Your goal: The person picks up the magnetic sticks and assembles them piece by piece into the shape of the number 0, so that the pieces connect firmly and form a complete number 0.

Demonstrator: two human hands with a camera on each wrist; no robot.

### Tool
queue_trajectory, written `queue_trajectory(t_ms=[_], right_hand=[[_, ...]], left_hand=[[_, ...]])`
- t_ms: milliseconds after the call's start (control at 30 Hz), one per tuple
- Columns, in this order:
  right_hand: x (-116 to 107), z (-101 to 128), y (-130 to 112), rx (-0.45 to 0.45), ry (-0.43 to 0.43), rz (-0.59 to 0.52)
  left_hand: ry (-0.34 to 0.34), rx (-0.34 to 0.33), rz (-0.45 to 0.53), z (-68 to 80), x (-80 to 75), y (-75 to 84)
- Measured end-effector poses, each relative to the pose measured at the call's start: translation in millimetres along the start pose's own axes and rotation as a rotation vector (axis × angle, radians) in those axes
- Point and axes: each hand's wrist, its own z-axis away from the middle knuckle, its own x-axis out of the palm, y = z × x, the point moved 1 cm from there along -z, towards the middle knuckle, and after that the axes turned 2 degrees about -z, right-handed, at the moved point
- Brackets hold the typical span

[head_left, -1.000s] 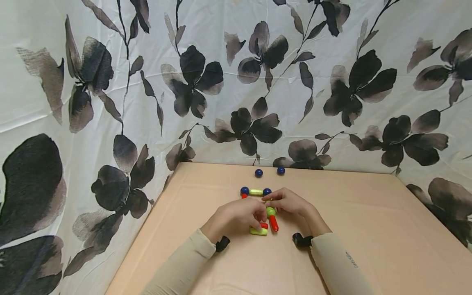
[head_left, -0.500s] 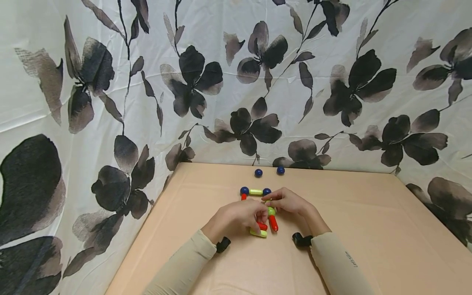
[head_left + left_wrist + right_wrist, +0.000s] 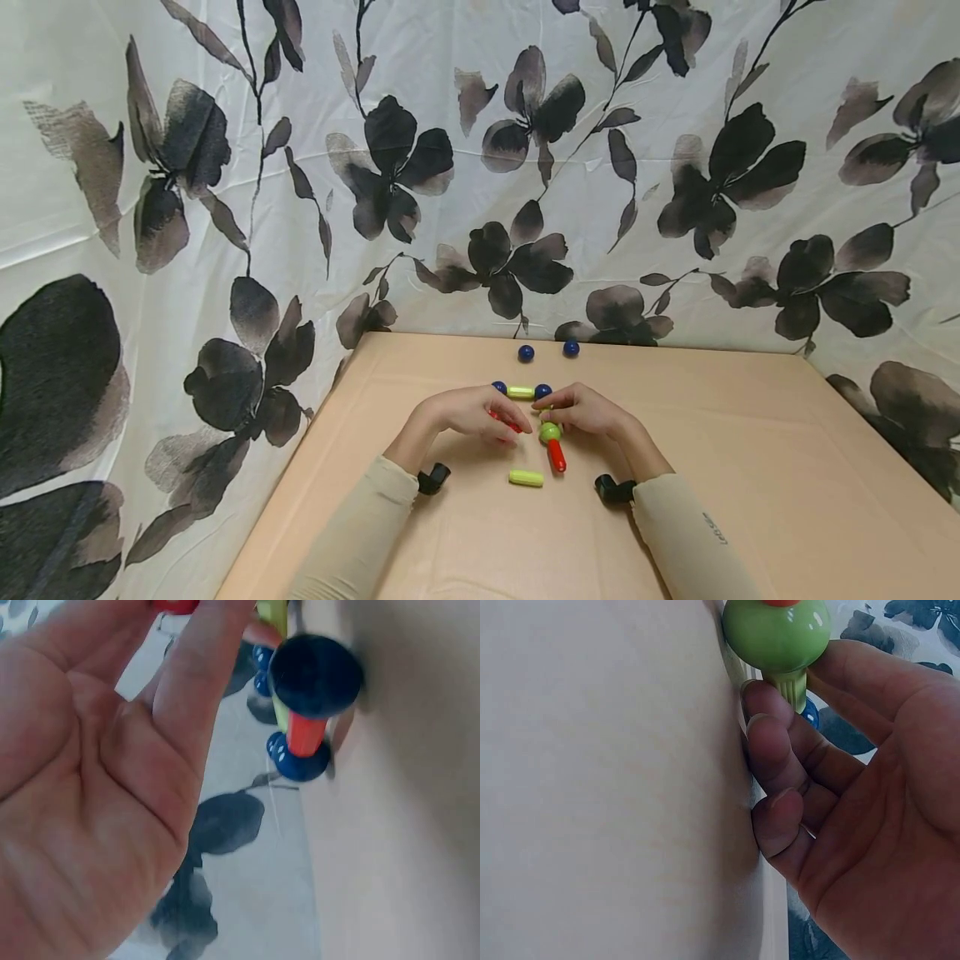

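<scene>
The left hand [image 3: 468, 413] covers most of a red rod [image 3: 507, 424] — only a sliver shows. The right hand [image 3: 585, 410] hides the yellow-green rod [image 3: 791, 688] behind the green ball [image 3: 551, 431] — the right wrist view crops that ball's top.

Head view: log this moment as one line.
left hand pinches red rod | right hand holds yellow-green rod by green ball | loose yellow-green rod on table

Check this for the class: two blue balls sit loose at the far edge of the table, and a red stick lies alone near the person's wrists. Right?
Not quite. The stick lying alone near the wrists is yellow-green, not red, as the head view shows. The two blue balls do sit loose at the far edge of the table.
</scene>
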Motion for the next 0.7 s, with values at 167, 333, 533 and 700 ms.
queue_trajectory(t_ms=[167,333,533,700], right_hand=[[-0.1,0.1,-0.2,-0.015,-0.003,0.006],[-1.1,0.5,-0.3,-0.040,-0.007,0.014],[-1.1,1.5,-0.5,-0.030,-0.006,0.000],[-0.5,1.8,-0.4,-0.015,-0.007,0.006]], left_hand=[[-0.007,-0.062,0.001,9.0,-5.1,-3.5],[-0.035,-0.156,0.042,12.9,-2.5,0.6],[-0.050,-0.230,-0.019,11.3,4.5,4.6],[-0.025,-0.271,-0.049,10.7,7.8,3.8]])
